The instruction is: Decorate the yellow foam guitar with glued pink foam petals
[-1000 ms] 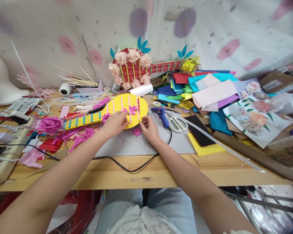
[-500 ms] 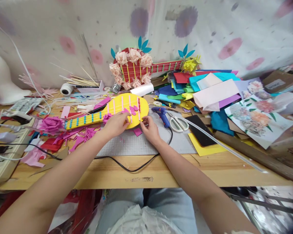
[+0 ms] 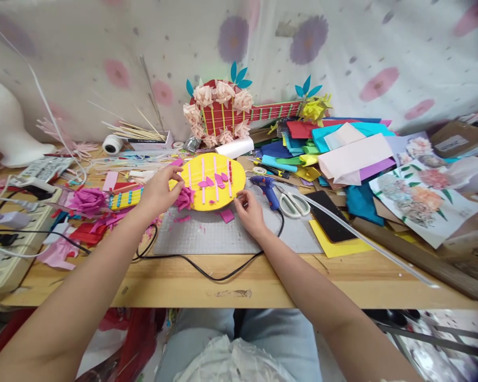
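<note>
A yellow paper guitar (image 3: 215, 183) with pink strings and small pink petals lies on a grey cutting mat (image 3: 223, 233). My left hand (image 3: 159, 188) grips the guitar where the neck meets the body, fingers curled over its edge, next to a pink paper flower (image 3: 184, 198). At the body's lower right edge my right hand (image 3: 250, 209) pinches the rim with its fingertips. A loose pink paper scrap (image 3: 226, 215) lies on the mat between my hands.
A blue glue gun (image 3: 266, 188) with a black cord (image 3: 199, 268), scissors (image 3: 291, 202) and a black phone (image 3: 327, 215) lie right of the mat. Coloured paper sheets (image 3: 342, 151) pile at the right. A red paper guitar (image 3: 227, 114) leans on the flowered backdrop. Pink scraps and a power strip (image 3: 8, 254) crowd the left.
My left hand has slid left from the guitar's body to the neck joint, uncovering the pink petals and the flower. The guitar has shifted slightly; my right hand stays at its edge.
</note>
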The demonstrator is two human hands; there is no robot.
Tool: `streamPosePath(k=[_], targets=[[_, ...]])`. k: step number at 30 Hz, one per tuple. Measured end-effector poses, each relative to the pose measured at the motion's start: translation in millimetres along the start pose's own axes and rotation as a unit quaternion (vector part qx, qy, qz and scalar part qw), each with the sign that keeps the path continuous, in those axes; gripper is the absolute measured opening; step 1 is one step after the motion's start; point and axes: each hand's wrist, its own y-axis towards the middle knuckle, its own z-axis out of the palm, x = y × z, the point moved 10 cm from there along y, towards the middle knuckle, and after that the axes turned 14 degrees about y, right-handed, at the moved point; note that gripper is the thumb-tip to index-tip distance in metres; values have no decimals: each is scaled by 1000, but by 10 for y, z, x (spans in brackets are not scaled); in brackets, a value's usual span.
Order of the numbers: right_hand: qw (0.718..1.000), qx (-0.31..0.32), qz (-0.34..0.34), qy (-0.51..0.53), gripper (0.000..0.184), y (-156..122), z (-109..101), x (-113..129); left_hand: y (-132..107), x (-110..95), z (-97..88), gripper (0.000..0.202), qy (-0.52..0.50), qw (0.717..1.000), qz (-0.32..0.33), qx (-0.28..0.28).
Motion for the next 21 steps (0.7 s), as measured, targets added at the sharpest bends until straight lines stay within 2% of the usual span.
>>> streamPosePath(k=[2,5,8,14,21], targets=[[1000,-2,-9,-11,17,1,-14,35,-55,-146,115,30,-6,998,52,21],[1000,-8,-12,-16,15,3,-39,38,-158,-494,342,19,6,985,160,68],[1000,-16,-3,-12,17,4,-63,-20,-193,-716,466,15,35,975,207,76],[1000,-18,9,1,21,7,-77,-121,-171,-813,589,27,64,967,227,95],[1000,-11,12,-6,22,5,-65,-99,-139,-818,625,28,73,968,222,89]])
